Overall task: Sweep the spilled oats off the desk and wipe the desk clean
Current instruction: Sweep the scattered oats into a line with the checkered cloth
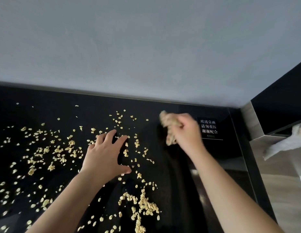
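Your left hand (104, 153), centre frame: fingers spread flat on desk (45, 101), likely ready to rake oats (147, 206) together. Your right hand (186, 133), right of centre: fingers curled round blurred tan clump (169, 131), oats or cloth, cannot tell. Oats scattered left and lower centre. Small sign (209, 127) in right corner may block sweep. White crumpled sheet (280, 145) at right edge.

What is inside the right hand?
The right hand grips a tan clump that sticks out above and below its grip. Motion blur hides whether this is oats or a cloth, and the palm covers the rest of it.
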Tool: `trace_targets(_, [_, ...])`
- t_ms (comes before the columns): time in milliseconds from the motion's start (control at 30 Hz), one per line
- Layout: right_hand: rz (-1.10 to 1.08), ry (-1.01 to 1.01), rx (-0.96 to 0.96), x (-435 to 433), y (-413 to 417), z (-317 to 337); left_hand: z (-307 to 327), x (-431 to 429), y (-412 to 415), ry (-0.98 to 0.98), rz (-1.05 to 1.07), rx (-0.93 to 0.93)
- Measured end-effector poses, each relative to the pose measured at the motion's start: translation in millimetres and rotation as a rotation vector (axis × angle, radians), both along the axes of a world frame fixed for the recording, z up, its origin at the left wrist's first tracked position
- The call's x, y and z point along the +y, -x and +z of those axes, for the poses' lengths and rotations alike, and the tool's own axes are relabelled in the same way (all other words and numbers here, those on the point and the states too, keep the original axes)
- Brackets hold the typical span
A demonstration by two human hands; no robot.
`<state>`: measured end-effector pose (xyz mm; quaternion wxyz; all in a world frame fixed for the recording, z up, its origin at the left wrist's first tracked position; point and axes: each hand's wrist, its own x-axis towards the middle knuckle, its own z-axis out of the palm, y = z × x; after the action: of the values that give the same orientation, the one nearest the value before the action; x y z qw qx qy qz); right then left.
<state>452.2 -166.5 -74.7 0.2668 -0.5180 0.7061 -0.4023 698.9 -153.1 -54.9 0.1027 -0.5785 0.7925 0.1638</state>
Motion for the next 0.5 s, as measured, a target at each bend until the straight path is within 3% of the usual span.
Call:
trace_targets(100, [-0.279,-0.038,0.226,-26.7,47.6,-8.2,-0.7,1.9,1.2,0.005,-0.01,-0.014])
trace_targets(200, [-0.294,-0.104,0.27,-48.8,53.4,-18.7,-1.1,1.2,-1.1,0.026,-0.025,-0.02])
trace_targets(300, [-0.139,-0.112,0.366,-64.1,18.0,-19.0,-1.1,-1.6,-4.1,0.032,-0.031,-0.022])
trace_targets(500, [0.367,0.016,0.316,-23.6,-71.6,-12.7,2.0,-1.6,-2.5,0.012,-0.023,-0.022])
